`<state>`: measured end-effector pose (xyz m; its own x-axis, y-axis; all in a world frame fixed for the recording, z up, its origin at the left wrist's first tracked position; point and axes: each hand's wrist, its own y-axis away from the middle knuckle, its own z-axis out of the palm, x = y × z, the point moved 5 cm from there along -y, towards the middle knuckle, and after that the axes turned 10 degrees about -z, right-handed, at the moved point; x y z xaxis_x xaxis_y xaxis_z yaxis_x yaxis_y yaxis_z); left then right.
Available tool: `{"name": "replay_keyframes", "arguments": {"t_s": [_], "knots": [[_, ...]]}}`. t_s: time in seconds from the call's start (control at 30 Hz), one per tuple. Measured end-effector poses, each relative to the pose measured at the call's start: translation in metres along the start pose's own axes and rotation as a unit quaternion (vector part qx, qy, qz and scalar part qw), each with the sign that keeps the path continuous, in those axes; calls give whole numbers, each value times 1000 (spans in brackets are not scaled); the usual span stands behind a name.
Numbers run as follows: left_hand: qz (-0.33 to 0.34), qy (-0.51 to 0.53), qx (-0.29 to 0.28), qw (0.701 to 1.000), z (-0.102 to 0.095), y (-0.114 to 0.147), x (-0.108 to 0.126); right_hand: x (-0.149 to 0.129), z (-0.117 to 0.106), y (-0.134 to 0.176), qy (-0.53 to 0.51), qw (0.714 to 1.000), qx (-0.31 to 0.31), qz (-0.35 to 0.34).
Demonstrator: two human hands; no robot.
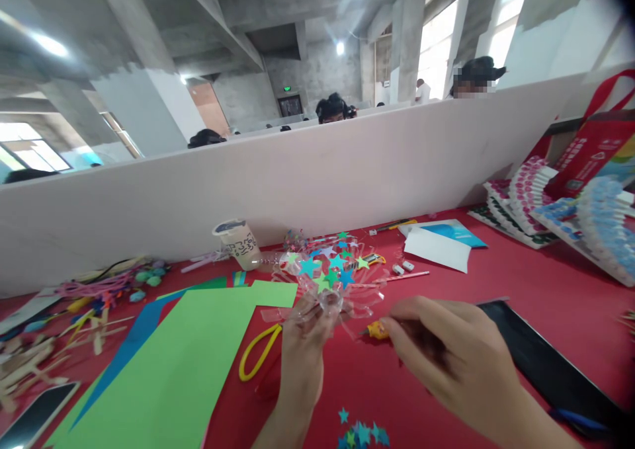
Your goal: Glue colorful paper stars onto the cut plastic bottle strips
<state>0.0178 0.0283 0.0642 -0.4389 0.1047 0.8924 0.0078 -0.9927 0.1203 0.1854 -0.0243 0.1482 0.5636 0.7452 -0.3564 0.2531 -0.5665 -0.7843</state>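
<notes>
My left hand (307,330) is closed around the neck of a cut clear plastic bottle (331,299), whose strips fan outward. Green, blue and teal paper stars (337,262) lie over the strips. To the right, my right hand (446,350) pinches a small yellow-orange object (378,330) with a pointed tip, possibly a glue tube; the fingers hide part of it. That tip points left, toward the bottle, and looks apart from it. Scissors with a yellow handle (260,351) lie left of my left hand, partly hidden. Below the hands sits a pile of small stars (364,434).
Green paper sheets (173,356) cover the left side, near a phone (37,412) and wooden sticks (99,330). A paper cup (237,244) stands by the white partition (347,164). A black pouch (546,356) and folded paper pieces (528,198) are right. People sit beyond the partition.
</notes>
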Motion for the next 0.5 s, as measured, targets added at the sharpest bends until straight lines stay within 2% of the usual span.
{"name": "replay_keyframes", "arguments": {"t_s": [0.1, 0.23, 0.5], "knots": [[5, -16, -9, 1000, 1, 0, 1, -2, -4, -1, 7, 1000, 10, -9], [23, -49, -37, 998, 8, 0, 5, -9, -8, 0, 8, 998, 30, -60], [13, -33, -35, 999, 12, 2, 7, -14, -6, 2, 53, 989, 40, -129]]}}
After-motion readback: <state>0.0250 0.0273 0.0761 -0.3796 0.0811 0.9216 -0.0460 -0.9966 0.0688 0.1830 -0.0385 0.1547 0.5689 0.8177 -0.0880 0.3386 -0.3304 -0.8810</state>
